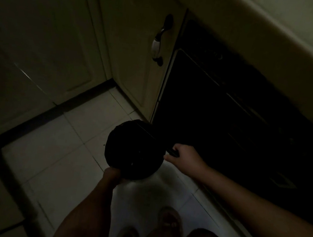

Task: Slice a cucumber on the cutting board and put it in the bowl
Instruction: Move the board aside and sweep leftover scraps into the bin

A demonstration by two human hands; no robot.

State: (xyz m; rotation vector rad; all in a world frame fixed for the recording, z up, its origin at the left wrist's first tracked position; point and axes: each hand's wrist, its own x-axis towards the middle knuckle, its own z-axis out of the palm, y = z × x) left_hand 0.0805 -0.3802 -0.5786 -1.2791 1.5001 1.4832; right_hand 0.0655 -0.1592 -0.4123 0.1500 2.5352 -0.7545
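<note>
1. Cabinet door (43,47): far left, above the pale tiled floor (60,146).
2. Left hand (113,174): fingers curled round the near rim of a dark round vessel (134,153), probably the bowl, held over the floor.
3. Right hand (183,157): just right of the vessel, fingers wrapped round a slim dark handle (173,153). A thin edge runs from it up-left across the vessel – possibly a knife.
4. Cucumber: not in view, nor any cutting board. If on the desk (279,25), it lies upper right, nearer the right hand.
5. Oven front (230,117): below the desk – room dim.
</note>
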